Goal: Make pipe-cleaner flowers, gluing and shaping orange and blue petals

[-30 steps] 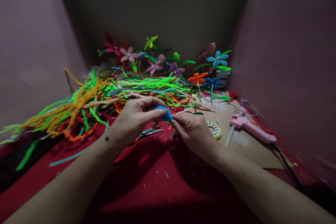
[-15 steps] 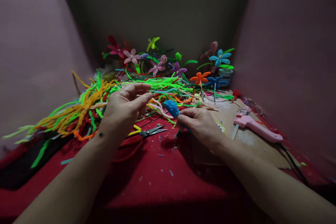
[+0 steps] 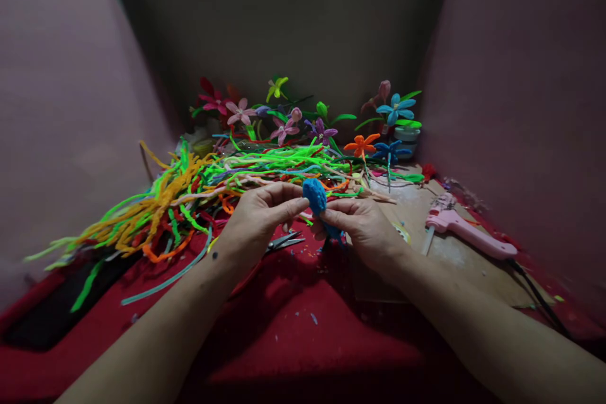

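A blue bundle of fuzzy pipe cleaners [image 3: 314, 194] is held up between my two hands, above the red cloth. My right hand [image 3: 367, 224] pinches its lower part, and blue ends hang below those fingers. My left hand [image 3: 265, 214] has thumb and forefinger closed on the bundle's left edge. Scissors [image 3: 284, 242] lie on the cloth just beyond my left hand, which hides their handles in part. Small coloured fluff scraps lie beneath the bundle.
A heap of loose pipe cleaners [image 3: 180, 196] spreads left and behind. Pipe-cleaner flowers [image 3: 281, 129] stand at the back. On the right, a pink glue gun [image 3: 466, 233] with a cord rests on a cardboard sheet [image 3: 492, 284]. A white jar [image 3: 406, 139] stands behind.
My left hand has moved right and down from above the pipe-cleaner heap and now grips the blue bundle. My right hand has kept its hold. The view has shifted slightly.
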Demonstrator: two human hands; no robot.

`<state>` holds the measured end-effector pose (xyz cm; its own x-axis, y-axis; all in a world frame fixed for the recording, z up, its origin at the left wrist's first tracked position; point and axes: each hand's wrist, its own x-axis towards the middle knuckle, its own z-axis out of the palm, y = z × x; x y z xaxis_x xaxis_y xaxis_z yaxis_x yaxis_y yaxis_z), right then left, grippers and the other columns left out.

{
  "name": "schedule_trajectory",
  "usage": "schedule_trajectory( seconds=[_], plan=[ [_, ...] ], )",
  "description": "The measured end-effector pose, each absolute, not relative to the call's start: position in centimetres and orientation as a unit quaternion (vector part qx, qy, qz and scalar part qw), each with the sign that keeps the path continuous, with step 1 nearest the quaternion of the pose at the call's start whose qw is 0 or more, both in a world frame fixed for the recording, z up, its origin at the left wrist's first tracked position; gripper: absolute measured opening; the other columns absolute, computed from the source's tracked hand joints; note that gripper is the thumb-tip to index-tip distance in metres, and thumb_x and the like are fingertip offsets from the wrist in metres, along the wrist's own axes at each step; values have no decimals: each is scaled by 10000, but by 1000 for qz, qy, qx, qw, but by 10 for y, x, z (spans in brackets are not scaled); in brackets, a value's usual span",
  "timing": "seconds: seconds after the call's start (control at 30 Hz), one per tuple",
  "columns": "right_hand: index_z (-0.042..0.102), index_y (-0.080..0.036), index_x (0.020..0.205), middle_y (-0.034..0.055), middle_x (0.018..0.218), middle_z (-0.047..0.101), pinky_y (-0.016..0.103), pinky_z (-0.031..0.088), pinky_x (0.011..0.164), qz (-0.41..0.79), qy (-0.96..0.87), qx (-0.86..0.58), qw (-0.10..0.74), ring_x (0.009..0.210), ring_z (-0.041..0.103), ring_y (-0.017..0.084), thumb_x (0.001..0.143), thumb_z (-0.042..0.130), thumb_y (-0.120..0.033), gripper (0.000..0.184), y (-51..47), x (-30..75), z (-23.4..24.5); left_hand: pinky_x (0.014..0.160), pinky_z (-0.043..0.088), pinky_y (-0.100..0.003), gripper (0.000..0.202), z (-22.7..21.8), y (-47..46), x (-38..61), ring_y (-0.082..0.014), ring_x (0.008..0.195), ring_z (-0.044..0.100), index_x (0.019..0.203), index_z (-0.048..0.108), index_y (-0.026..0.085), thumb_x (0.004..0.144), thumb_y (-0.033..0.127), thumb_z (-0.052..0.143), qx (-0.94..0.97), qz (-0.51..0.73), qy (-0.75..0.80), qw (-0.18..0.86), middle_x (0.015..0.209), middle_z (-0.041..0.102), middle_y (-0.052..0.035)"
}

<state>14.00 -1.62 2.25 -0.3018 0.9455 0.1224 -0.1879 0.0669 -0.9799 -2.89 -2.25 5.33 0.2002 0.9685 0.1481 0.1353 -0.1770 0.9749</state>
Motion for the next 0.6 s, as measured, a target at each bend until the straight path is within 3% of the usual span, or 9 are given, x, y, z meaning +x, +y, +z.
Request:
schedule_trajectory(
  seconds=[0.23,0.47,0.6],
  plan=[
    [725,-169,772,4,626,651,245,430,576,384,-689,-363,497,576,554,118,815,564,-257,188,-18,140,17,523,349,-186,139,54,-25,-27,-68,558,440,825,684,148,717,232,666,641,440,442,448,682,614,18],
    [696,-186,922,42,838,708,285,462,689,194,-743,-364,527,742,619,163,842,539,-204,177,-22,141,9,557,404,-157,206,59,-30,-24,-61,616,523,913,670,178,708,160,679,634,478,389,467,779,651,16],
    [676,-188,926,37,815,707,286,451,679,101,-765,-348,532,701,611,152,854,524,-176,169,-22,142,9,590,426,-160,310,58,-30,-28,-74,688,546,1007,630,201,710,117,662,635,493,357,475,849,635,11]
  ],
)
